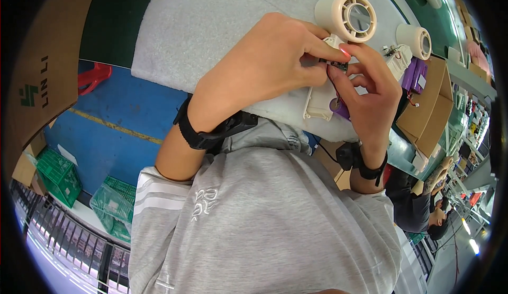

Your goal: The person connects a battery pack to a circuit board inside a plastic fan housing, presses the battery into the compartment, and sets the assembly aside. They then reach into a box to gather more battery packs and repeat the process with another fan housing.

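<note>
1. Nearest is the person's grey shirt (254, 225). Both forearms rise from it, each with a black wrist strap, and meet over the white foam mat (211, 24).
2. The left hand (259, 72) is curled, its thumb and forefinger pinched on a small dark circuit board (338, 64), which lies at its fingertips, to its right.
3. The right hand (370, 90) comes in from the right, its fingertips closed on the same board, so the board sits between the two hands, touching both; neither is plainly nearer.
4. Just below the board, a white plastic housing (319, 101) lies on the mat, its long axis running near to far, with a purple part (338, 108) beside it.
5. Farther on, a cream round fan shell (346, 16) stands just beyond the fingers.
6. A second one (415, 39) stands further right.
</note>
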A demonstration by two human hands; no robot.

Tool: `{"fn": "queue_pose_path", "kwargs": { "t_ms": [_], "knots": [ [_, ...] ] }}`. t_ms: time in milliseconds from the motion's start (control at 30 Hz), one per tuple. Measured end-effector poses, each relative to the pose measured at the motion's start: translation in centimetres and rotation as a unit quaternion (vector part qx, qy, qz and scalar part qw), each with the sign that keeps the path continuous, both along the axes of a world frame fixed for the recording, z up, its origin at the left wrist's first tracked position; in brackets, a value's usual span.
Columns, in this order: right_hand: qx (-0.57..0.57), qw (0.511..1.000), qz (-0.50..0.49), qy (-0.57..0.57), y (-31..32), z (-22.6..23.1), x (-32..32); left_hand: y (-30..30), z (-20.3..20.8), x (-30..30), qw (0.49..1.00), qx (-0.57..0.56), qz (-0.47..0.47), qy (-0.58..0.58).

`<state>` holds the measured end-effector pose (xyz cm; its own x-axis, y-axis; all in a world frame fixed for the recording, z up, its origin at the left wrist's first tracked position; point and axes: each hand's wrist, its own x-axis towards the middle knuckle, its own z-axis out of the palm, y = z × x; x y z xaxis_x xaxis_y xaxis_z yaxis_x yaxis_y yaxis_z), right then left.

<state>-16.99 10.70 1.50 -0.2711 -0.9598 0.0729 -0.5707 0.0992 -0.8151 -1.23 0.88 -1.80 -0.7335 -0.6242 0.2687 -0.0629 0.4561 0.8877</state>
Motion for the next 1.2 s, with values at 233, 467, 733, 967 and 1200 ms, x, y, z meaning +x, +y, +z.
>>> {"fn": "queue_pose_path", "kwargs": {
  "t_ms": [233,467,733,967,1200],
  "knots": [
    [0.01,0.999,0.041,0.013,-0.3,0.0,-0.7,-0.4,0.8,0.0,0.999,0.005,-0.008,-0.034],
    [0.02,0.999,0.032,0.019,-0.1,0.4,-0.8,-0.3,1.9,-0.4,0.998,0.028,-0.025,-0.059],
    [-0.152,0.97,0.018,0.191,2.8,0.3,-1.7,1.2,1.9,-0.6,0.999,0.044,0.017,-0.026],
    [-0.116,0.973,0.017,0.198,6.9,0.4,-1.4,2.5,2.6,-0.7,0.988,0.109,0.083,-0.076],
    [-0.122,0.957,0.053,0.259,7.2,0.8,-2.0,2.1,2.0,-1.0,0.992,0.091,0.068,-0.061]
  ]
}}
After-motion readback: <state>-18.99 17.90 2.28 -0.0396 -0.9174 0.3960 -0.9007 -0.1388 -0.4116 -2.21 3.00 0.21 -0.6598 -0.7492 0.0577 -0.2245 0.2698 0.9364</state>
